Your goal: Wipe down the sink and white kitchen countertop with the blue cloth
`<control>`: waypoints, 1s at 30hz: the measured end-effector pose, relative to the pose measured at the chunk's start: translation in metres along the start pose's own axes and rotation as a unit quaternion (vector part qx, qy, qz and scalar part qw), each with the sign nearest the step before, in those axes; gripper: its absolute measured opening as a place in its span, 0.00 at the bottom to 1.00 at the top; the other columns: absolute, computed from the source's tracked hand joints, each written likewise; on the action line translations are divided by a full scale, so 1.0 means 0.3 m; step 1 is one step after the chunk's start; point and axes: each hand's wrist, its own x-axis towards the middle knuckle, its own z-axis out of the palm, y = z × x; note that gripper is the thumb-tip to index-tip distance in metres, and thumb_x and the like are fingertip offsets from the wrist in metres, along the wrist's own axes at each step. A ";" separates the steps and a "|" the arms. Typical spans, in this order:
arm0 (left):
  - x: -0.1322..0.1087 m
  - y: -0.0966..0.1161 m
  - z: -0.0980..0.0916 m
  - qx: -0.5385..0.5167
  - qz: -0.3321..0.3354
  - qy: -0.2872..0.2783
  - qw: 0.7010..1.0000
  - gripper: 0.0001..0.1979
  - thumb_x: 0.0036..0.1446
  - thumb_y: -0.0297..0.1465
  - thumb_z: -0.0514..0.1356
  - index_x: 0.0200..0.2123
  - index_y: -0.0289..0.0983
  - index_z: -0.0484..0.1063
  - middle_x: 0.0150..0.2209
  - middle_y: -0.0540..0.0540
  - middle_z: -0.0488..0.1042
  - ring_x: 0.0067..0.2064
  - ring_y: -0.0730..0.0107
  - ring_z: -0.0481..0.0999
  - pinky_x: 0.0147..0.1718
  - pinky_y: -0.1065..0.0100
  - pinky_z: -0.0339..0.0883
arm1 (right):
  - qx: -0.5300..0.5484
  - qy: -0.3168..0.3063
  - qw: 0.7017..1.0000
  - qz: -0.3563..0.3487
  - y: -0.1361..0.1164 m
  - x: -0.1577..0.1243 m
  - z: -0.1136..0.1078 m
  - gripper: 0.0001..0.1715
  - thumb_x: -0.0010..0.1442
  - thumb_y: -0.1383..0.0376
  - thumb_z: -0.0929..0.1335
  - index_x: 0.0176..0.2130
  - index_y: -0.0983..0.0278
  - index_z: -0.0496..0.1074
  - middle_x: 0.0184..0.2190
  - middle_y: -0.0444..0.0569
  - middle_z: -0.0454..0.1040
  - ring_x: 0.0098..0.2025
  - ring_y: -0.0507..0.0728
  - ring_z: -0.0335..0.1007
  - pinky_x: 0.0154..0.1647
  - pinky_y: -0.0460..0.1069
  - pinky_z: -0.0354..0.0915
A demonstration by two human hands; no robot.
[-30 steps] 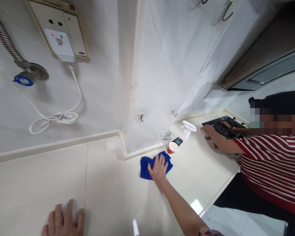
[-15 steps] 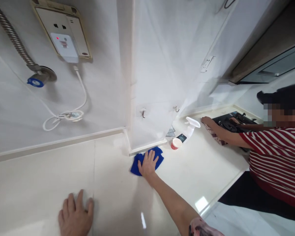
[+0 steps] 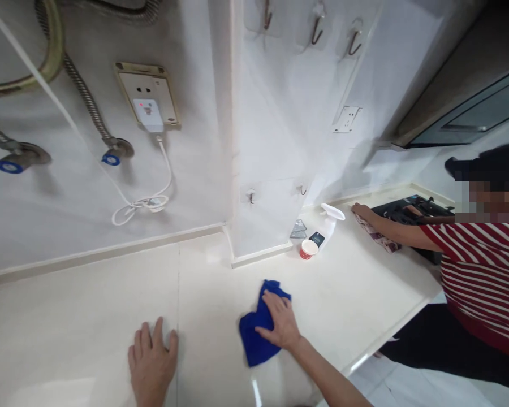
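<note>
A blue cleaning cloth (image 3: 258,333) lies bunched on the white countertop (image 3: 212,282). My right hand (image 3: 282,322) grips it from above, pressing it down with the fingers bent over the fabric. To the left, my left hand (image 3: 152,356) rests palm down on the counter, fingers stretched out and holding nothing. Beyond the cloth, by the wall corner, stand a small red and white paper cup (image 3: 309,249) and a white spray bottle (image 3: 328,223) with a dark label.
At the right, a person in a striped shirt (image 3: 483,271) leans over a black gas stove (image 3: 411,212), one hand on a patterned cloth (image 3: 377,233). A wall pillar (image 3: 263,226) with hooks juts out ahead. A plugged-in charger (image 3: 148,116) hangs its white cable low on the left wall.
My right hand has drawn the blue cloth away from the foot of the pillar, toward me. My left hand stays flat on the counter. The view has shifted, showing more wall hooks and pipes.
</note>
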 end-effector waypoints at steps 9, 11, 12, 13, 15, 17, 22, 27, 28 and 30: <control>0.010 0.008 0.004 0.006 -0.032 -0.014 0.999 0.37 0.68 0.47 0.39 0.67 0.29 0.64 0.72 0.26 0.57 0.76 0.42 0.49 0.72 0.41 0.46 | -0.157 0.182 0.945 0.224 0.176 0.165 0.045 0.36 0.72 0.46 0.59 0.58 0.73 0.72 0.62 0.72 0.71 0.64 0.73 0.65 0.63 0.69 0.56; 0.010 0.012 -0.001 0.008 -0.021 -0.004 1.000 0.37 0.68 0.46 0.38 0.67 0.28 0.65 0.71 0.25 0.57 0.75 0.41 0.50 0.72 0.40 0.47 | -0.116 0.185 0.955 0.201 0.161 0.210 0.072 0.33 0.73 0.48 0.60 0.57 0.72 0.73 0.59 0.70 0.74 0.62 0.70 0.68 0.61 0.67 0.58; 0.010 0.014 -0.004 0.008 -0.013 0.003 1.000 0.37 0.69 0.46 0.38 0.67 0.27 0.65 0.71 0.24 0.57 0.75 0.41 0.50 0.72 0.40 0.47 | -0.088 0.182 0.963 0.180 0.156 0.226 0.079 0.32 0.73 0.48 0.60 0.57 0.70 0.73 0.58 0.67 0.76 0.61 0.69 0.69 0.61 0.65 0.60; 0.010 0.015 -0.006 0.007 -0.006 0.008 1.000 0.37 0.69 0.46 0.38 0.67 0.27 0.65 0.71 0.24 0.57 0.75 0.40 0.49 0.72 0.40 0.47 | -0.060 0.181 0.969 0.160 0.155 0.239 0.080 0.31 0.72 0.48 0.60 0.57 0.69 0.73 0.57 0.65 0.77 0.59 0.67 0.71 0.60 0.63 0.61; 0.011 0.015 -0.007 0.008 -0.002 0.016 1.000 0.37 0.69 0.46 0.38 0.67 0.27 0.64 0.71 0.24 0.56 0.76 0.40 0.49 0.71 0.39 0.47 | -0.008 0.194 0.970 0.147 0.163 0.259 0.064 0.31 0.72 0.48 0.60 0.58 0.67 0.72 0.55 0.63 0.78 0.57 0.65 0.72 0.59 0.62 0.64; 0.012 0.012 -0.006 0.009 -0.004 0.016 1.000 0.37 0.69 0.46 0.38 0.67 0.28 0.64 0.72 0.25 0.56 0.76 0.41 0.49 0.72 0.40 0.47 | 0.028 0.233 0.957 0.170 0.182 0.282 0.026 0.33 0.72 0.46 0.60 0.60 0.67 0.70 0.55 0.63 0.77 0.58 0.65 0.72 0.60 0.61 0.65; 0.015 0.013 -0.006 0.007 -0.014 0.004 1.000 0.38 0.68 0.48 0.37 0.66 0.28 0.64 0.71 0.25 0.57 0.75 0.40 0.51 0.71 0.39 0.48 | 0.025 0.296 0.922 0.249 0.244 0.409 -0.064 0.40 0.71 0.43 0.58 0.65 0.70 0.63 0.61 0.66 0.71 0.64 0.67 0.66 0.65 0.63 0.63; 0.017 0.024 -0.010 0.003 -0.021 -0.002 1.000 0.38 0.68 0.48 0.38 0.67 0.28 0.64 0.72 0.25 0.56 0.76 0.40 0.50 0.72 0.39 0.47 | -0.032 0.208 0.918 0.336 0.272 0.533 -0.021 0.40 0.71 0.47 0.55 0.59 0.78 0.67 0.62 0.78 0.67 0.63 0.73 0.65 0.59 0.65 0.65; 0.016 0.026 -0.011 0.001 -0.021 -0.002 1.000 0.38 0.68 0.48 0.38 0.67 0.28 0.64 0.72 0.25 0.56 0.76 0.40 0.49 0.72 0.39 0.46 | -0.038 0.201 0.918 0.341 0.272 0.540 -0.007 0.39 0.71 0.49 0.55 0.59 0.79 0.67 0.61 0.79 0.67 0.62 0.73 0.65 0.58 0.66 0.65; 0.015 0.032 -0.011 -0.003 -0.020 0.001 1.000 0.37 0.68 0.47 0.39 0.67 0.28 0.63 0.73 0.26 0.54 0.76 0.42 0.47 0.72 0.39 0.45 | -0.050 0.190 0.919 0.342 0.260 0.543 0.013 0.36 0.71 0.51 0.55 0.59 0.79 0.66 0.60 0.79 0.68 0.60 0.74 0.66 0.57 0.67 0.65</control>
